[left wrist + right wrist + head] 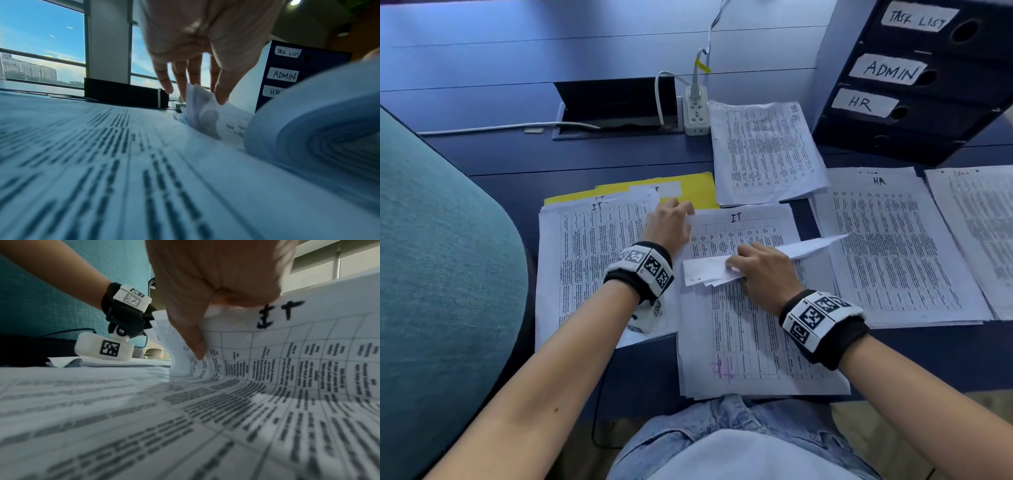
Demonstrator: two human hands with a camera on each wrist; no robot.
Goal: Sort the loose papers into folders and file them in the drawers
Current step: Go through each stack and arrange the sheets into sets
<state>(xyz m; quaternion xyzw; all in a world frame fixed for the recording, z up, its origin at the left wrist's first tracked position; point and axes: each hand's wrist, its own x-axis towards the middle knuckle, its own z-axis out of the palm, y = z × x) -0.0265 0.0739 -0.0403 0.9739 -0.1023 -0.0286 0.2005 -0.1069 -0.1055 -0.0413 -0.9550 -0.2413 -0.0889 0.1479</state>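
We see a dark blue counter (524, 161) spread with printed sheets. At far left lies a pile headed IT (585, 260), resting on a yellow folder (688, 185) whose far edge shows beyond it. Our left hand (667, 222) reaches across this pile, and its fingers (222, 95) pinch the far left corner of the middle IT stack (756, 335), lifting that corner. Our right hand (763, 270) holds the top sheets of the same stack (709, 270) folded back toward us, thumb pressing them. To the right lies an HR pile (887, 246), with another pile (763, 150) beyond the middle stack and one more (979, 233) at the far right edge. A drawer unit (914, 85) labelled TASK LIST, ADMIN and HR stands far right.

We judge the step to be checking that the stack is all IT before foldering it. To do it well, we should keep the left pinch firm so lower sheets stay aligned, and let pages fall one at a time.

Only the left wrist view shows the pinched corner curling. Only the right wrist view shows the IT heading on the bent sheet's face. Only the head view shows the folder.
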